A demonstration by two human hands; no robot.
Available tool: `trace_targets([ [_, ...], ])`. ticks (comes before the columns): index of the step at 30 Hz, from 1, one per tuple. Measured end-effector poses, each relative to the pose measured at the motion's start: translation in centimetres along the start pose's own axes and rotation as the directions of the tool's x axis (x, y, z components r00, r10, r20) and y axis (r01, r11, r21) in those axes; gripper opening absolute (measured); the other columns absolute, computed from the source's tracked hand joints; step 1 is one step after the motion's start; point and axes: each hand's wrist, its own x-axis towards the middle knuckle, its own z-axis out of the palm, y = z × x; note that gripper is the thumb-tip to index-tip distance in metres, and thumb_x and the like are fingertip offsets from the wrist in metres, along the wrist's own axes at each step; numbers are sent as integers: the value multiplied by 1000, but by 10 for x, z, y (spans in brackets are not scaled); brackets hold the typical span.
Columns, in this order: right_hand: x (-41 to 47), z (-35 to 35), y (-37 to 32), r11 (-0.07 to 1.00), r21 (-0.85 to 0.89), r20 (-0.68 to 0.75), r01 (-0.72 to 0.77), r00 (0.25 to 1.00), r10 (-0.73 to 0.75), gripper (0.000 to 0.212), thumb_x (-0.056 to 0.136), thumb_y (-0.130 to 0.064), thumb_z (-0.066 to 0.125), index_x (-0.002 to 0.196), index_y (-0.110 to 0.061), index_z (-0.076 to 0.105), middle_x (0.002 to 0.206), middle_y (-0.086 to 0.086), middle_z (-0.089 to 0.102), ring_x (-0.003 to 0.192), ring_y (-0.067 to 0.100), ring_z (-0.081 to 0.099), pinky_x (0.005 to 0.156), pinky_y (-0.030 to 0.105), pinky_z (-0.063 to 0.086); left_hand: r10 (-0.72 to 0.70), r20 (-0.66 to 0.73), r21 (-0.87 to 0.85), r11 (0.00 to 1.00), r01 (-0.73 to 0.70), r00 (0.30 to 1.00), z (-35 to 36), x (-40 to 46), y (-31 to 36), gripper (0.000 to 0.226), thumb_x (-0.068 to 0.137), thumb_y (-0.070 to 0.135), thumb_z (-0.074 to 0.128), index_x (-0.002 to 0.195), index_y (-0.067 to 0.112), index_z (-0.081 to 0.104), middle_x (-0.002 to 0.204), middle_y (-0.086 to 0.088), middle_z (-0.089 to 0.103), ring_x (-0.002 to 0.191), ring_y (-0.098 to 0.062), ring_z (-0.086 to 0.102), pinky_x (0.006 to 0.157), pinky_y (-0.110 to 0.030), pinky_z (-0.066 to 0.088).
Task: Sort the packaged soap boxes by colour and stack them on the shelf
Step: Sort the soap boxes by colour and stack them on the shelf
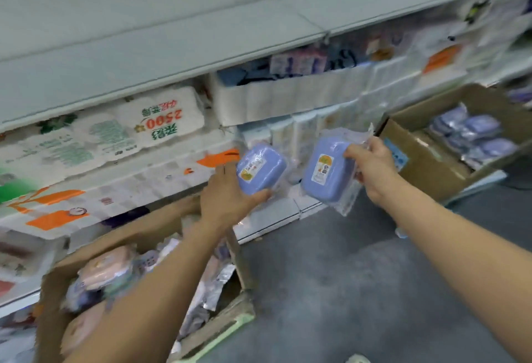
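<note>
Soap boxes in blue, each sealed in a clear wrapper, are held up at the middle of the frame, one in each hand. The left hand [227, 195] grips the left blue soap box [260, 168] from below and behind, fingers curled round its lower edge. The right hand [371, 171] pinches the right blue soap box [326, 172] by its wrapper and upper right corner, so the box hangs tilted beneath the fingers. The two boxes are near each other but apart.

At lower left an open cardboard carton [149, 228] holds a mix of pink and bluish packs. At right a second carton [426, 158] holds only blue packs, so the blue pair probably belongs there or on the shelf [172, 54] behind, which is crowded with tissue packs [161, 120].

The risk lies mostly with the right box: held by slippery film at one corner, it could slide out or swing and drop to the grey floor [345, 276]. Loose wrappers could also snag on a carton flap, and setting down two at once invites a crooked stack.
</note>
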Motion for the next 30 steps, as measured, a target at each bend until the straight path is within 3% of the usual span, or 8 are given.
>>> trace_targets([
  [2, 20, -61, -8, 1000, 9, -17, 13, 1000, -13, 37, 66, -17, 67, 99, -25, 54, 91, -2, 60, 76, 13, 57, 62, 25, 45, 38, 9, -9, 999, -38, 999, 38, 12, 61, 77, 59, 77, 70, 115, 29, 50, 108, 7, 58, 96, -19, 58, 79, -42, 52],
  [5, 49, -150, -14, 999, 38, -104, 29, 994, -25, 37, 81, -3, 64, 109, -25, 56, 91, -6, 62, 78, 12, 58, 64, 25, 45, 102, 29, -27, 995, -101, 994, 93, 27, 144, 76, 61, 70, 71, 118, 24, 51, 111, 6, 56, 100, -20, 56, 79, -39, 50],
  [10, 86, -284, -29, 984, 175, -344, 17, 938, 45, 14, 75, -15, 62, 86, -18, 54, 87, 5, 56, 86, 24, 54, 73, 33, 42, 169, 142, -71, 984, -160, 975, 171, 54, 257, 78, 60, 76, 65, 118, 27, 48, 112, 8, 52, 100, -17, 53, 77, -37, 47],
  [15, 125, -371, -33, 962, 272, -495, -4, 857, 144, 67, 58, -26, 66, 122, -8, 56, 112, 11, 62, 104, 32, 62, 80, 38, 49, 231, 198, -99, 972, -215, 953, 225, 90, 340, 72, 69, 78, 63, 116, 25, 47, 112, 8, 56, 100, -19, 56, 77, -37, 46],
  [19, 171, -415, -34, 958, 288, -547, 3, 822, 162, 36, 81, -13, 68, 114, -10, 55, 93, 5, 64, 81, 20, 63, 65, 30, 48, 264, 244, -106, 964, -245, 933, 269, 135, 385, 74, 68, 85, 54, 115, 28, 46, 112, 9, 56, 100, -19, 58, 83, -41, 49],
  [23, 244, -456, -30, 963, 268, -586, -25, 789, 184, 12, 85, -8, 67, 92, -14, 60, 85, 3, 64, 77, 18, 60, 62, 28, 45, 285, 274, -96, 958, -269, 918, 317, 198, 427, 83, 60, 92, 49, 112, 28, 48, 108, 9, 59, 96, -18, 58, 82, -43, 52],
  [27, 326, -488, -28, 959, 265, -631, -97, 735, 249, 12, 83, -8, 69, 83, -17, 60, 89, 6, 65, 81, 22, 59, 65, 28, 45, 256, 350, -69, 966, -248, 901, 370, 269, 464, 94, 58, 92, 48, 123, 25, 47, 118, 5, 58, 103, -20, 58, 86, -44, 52],
  [30, 386, -510, -26, 962, 223, -663, -157, 699, 268, 13, 84, -9, 70, 89, -14, 58, 98, 10, 63, 89, 24, 58, 70, 31, 46, 256, 397, -65, 966, -252, 882, 412, 318, 490, 97, 64, 88, 50, 134, 21, 41, 132, -1, 55, 117, -25, 55, 93, -46, 49],
])
